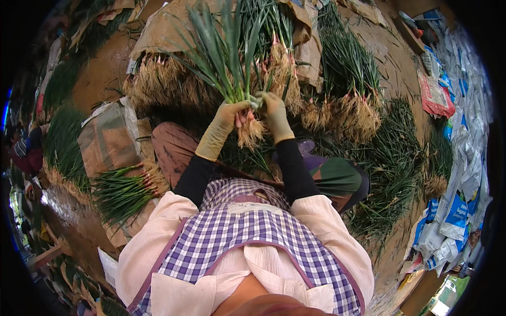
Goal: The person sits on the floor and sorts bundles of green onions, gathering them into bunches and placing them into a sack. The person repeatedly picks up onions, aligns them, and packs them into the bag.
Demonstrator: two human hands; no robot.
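My left hand [227, 117], in a yellowish glove, grips a bunch of young garlic plants [233, 79] around the lower stems. Their long green leaves fan away from me, and pale fibrous roots [251, 129] hang below the fist. Gloved as well, my right hand [276, 114] is close against the bunch's right side with its fingers bent at the stem bases. Whether it pinches a stem or leaf there cannot be made out. Beyond both hands lie more rooted garlic plants [282, 59], partly under brown sacking [168, 29].
A small garlic bundle [126, 189] rests on a flattened sack [106, 138] at left. Loose leaves [391, 177] cover the floor at right, near another bunch [352, 79]. Plastic bags [466, 158] are heaped along the right edge. Another person [25, 150] is at far left.
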